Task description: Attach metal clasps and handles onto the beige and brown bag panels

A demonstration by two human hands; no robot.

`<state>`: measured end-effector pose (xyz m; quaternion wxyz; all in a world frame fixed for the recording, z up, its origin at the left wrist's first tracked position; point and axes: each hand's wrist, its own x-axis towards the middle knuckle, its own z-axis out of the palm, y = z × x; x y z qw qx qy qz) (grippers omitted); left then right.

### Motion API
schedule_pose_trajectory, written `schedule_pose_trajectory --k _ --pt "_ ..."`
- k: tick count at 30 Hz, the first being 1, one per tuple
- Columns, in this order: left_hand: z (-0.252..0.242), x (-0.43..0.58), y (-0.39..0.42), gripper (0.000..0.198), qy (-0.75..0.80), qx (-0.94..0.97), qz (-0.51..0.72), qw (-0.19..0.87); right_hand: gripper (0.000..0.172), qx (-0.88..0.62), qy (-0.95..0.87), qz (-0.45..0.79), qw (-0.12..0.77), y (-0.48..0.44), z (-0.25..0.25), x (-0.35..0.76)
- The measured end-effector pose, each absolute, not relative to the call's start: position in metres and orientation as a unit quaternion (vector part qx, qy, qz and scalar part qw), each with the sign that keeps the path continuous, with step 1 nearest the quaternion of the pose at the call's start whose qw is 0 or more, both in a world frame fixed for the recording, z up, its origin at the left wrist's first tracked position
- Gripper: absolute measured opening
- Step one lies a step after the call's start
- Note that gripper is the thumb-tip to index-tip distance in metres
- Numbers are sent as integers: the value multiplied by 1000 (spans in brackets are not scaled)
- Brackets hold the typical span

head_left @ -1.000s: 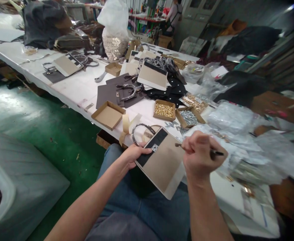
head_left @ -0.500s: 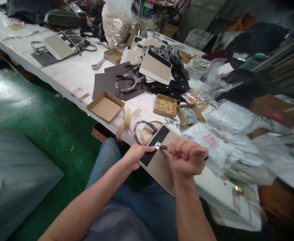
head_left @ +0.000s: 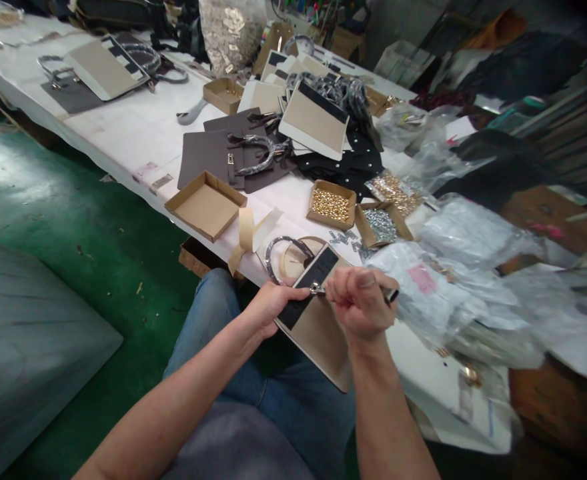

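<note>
My left hand (head_left: pixel 269 305) grips the edge of a beige bag panel (head_left: pixel 323 340) with a black strip (head_left: pixel 301 308), which rests across my lap and the table edge. Its thumb presses beside a small silver metal plate (head_left: pixel 315 288) on the strip. Closed in a fist, my right hand (head_left: pixel 361 300) holds a slim hand tool (head_left: pixel 391 294) whose dark end sticks out at the right. The tool's metal tip meets the plate; its exact kind is hard to make out. A plastic-wrapped loop handle (head_left: pixel 273 250) lies just beyond the panel.
Gold studs fill one cardboard box (head_left: pixel 331 205), silver pieces another (head_left: pixel 381 225). An open shallow cardboard box (head_left: pixel 206 205) stands near the table's front edge. Dark grey bag pieces (head_left: pixel 213 157) and stacked beige panels (head_left: pixel 315 120) lie farther back. Plastic bags (head_left: pixel 438 280) crowd the right side.
My right fist has moved slightly left and closer to the metal plate, and less of the tool's shaft shows. My left hand stays on the panel. The view has shifted slightly.
</note>
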<state>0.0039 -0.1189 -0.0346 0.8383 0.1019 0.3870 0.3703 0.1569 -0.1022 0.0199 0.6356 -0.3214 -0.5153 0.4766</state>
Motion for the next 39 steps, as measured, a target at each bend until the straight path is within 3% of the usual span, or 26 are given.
schedule_pose_trajectory --k 9,14,20,32,39 --pt "-34 6 -117 30 411 112 370 826 62 -327 -518 490 619 -101 25 164" --pt "-34 6 -114 33 412 105 359 830 44 -384 -453 441 673 -107 37 155" --pt "-42 5 -114 34 399 100 348 842 78 -373 -319 434 755 -100 27 172" --pt "-35 8 -114 28 416 99 370 825 78 -395 -276 396 782 -94 13 171" --pt "-43 9 -114 37 408 104 371 828 79 -414 -293 384 772 -91 12 166"
